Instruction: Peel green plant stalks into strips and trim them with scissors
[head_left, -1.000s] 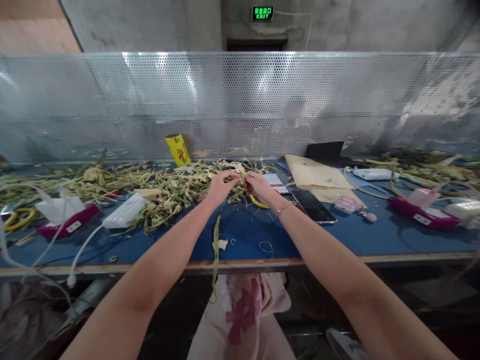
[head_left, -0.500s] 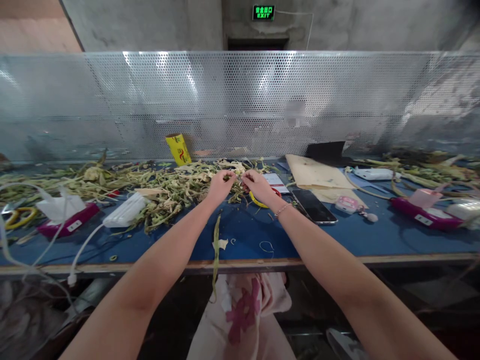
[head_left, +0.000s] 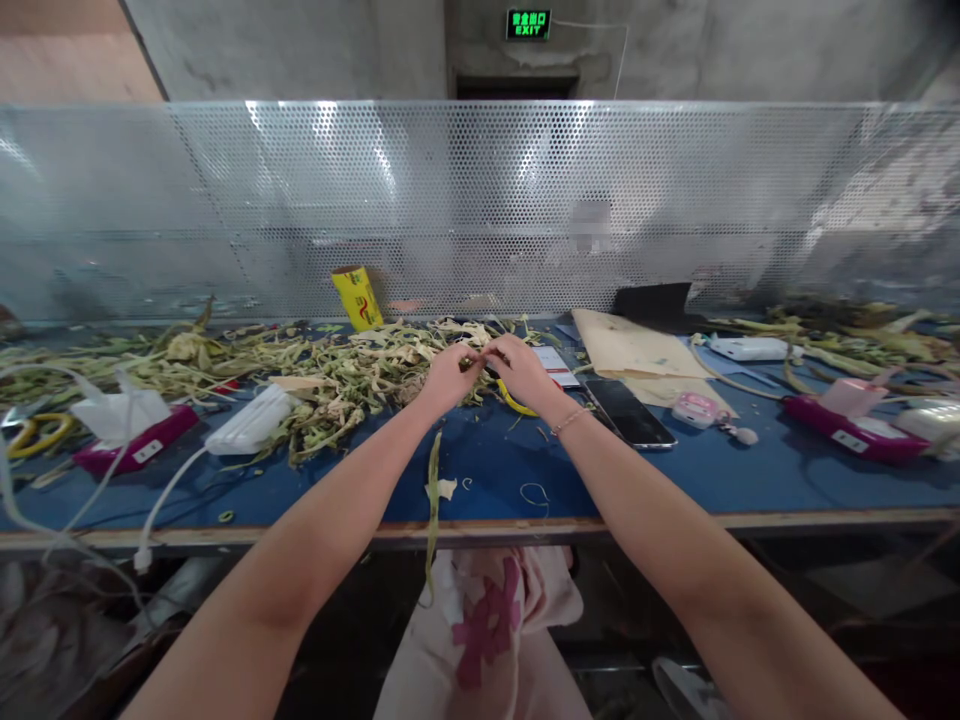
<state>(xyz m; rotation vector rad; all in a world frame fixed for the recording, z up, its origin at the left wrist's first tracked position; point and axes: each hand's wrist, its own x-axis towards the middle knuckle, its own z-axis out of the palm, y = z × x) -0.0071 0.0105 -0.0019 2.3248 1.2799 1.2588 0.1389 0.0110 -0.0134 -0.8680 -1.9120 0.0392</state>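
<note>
My left hand (head_left: 453, 372) and my right hand (head_left: 517, 362) meet at the fingertips, over the right end of a heap of dried plant pieces (head_left: 352, 375). Both are closed in a pinch; whatever small thing lies between the fingers is hidden. Under my right hand shows part of a yellow scissor handle (head_left: 516, 400). A long withered leaf strip (head_left: 433, 490) hangs over the table's front edge, crossing a torn white scrap (head_left: 447, 488).
Right of my hands lie a black phone (head_left: 630, 412), a pink case (head_left: 694, 408) and brown cardboard (head_left: 637, 345). A white power strip (head_left: 251, 420) and purple sockets (head_left: 139, 445) with cables sit left. A yellow box (head_left: 357, 298) leans by the perforated metal screen (head_left: 480, 210).
My two hands have come closer together, so the fingertips now touch. The left hand shifted right and the gap between them closed. Objects on the table stay put.
</note>
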